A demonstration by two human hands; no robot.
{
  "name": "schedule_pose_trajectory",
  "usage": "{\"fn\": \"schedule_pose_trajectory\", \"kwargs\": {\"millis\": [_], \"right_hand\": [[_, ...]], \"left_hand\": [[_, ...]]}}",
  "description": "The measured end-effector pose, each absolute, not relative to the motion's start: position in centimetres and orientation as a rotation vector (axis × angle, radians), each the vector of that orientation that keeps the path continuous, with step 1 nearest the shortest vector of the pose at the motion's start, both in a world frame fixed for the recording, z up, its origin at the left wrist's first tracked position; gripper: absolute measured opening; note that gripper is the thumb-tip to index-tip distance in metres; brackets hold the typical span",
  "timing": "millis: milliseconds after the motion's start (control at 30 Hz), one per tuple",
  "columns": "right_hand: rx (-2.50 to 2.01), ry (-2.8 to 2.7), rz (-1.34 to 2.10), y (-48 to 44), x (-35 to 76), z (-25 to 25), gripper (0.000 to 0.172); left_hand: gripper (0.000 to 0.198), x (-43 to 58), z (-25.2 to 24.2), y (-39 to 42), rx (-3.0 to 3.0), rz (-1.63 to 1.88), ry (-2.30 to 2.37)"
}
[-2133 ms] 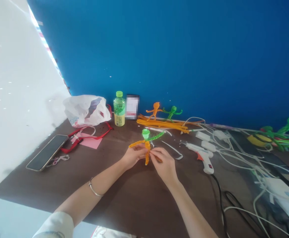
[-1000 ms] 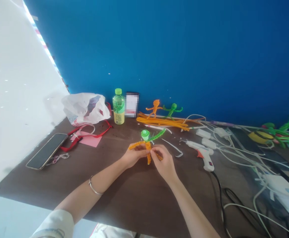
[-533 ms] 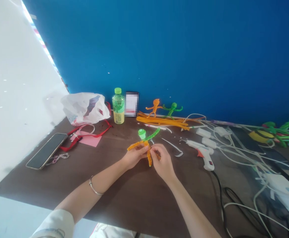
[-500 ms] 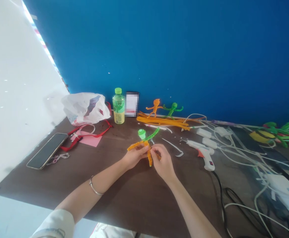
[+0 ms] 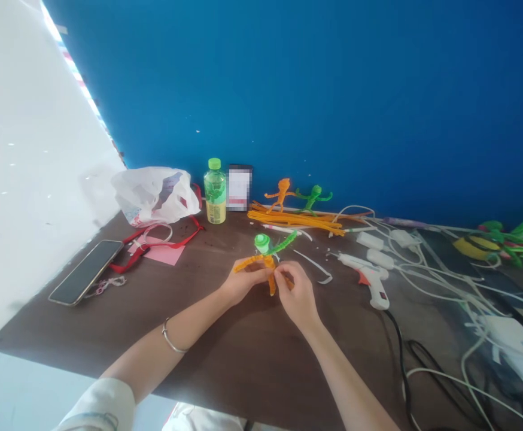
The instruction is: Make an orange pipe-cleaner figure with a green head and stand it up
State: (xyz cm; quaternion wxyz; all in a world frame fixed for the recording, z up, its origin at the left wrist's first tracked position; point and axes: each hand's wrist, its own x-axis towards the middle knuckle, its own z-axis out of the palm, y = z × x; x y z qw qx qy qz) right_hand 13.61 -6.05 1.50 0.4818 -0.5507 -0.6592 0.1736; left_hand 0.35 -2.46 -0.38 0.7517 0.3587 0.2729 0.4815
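Observation:
A small pipe-cleaner figure (image 5: 265, 258) with a green coiled head, one green arm, one orange arm and an orange body is held upright over the dark brown table (image 5: 225, 359). My left hand (image 5: 240, 283) pinches its body from the left, fingers closed. From the right, my right hand (image 5: 296, 294) pinches the lower orange part with closed fingers. A silver bracelet circles my left wrist.
At the back stand a green-capped bottle (image 5: 215, 191), a white plastic bag (image 5: 154, 194), orange and green finished figures (image 5: 297, 197) and a bundle of orange pipe cleaners (image 5: 295, 219). A phone (image 5: 85, 279) lies left. A white glue gun (image 5: 365, 277) and tangled cables (image 5: 450, 287) lie right.
The figure has tilted back slightly to the right and risen a little in my fingers. Both hands stay pinched on it in nearly the same place.

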Motion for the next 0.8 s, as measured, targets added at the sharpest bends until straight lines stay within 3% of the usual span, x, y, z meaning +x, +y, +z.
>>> {"fn": "schedule_pose_trajectory", "kwargs": {"millis": [600,800], "right_hand": [[-1.239,-1.636,0.421,-6.22,14.00,2.11,0.003],[-1.289,-1.619,0.521,-5.89,14.12,2.11,0.011]], "left_hand": [[0.024,0.27,-0.48,-2.52,0.845,1.040,0.594],[0.021,0.40,-0.25,-2.66,0.809,1.025,0.588]]}}
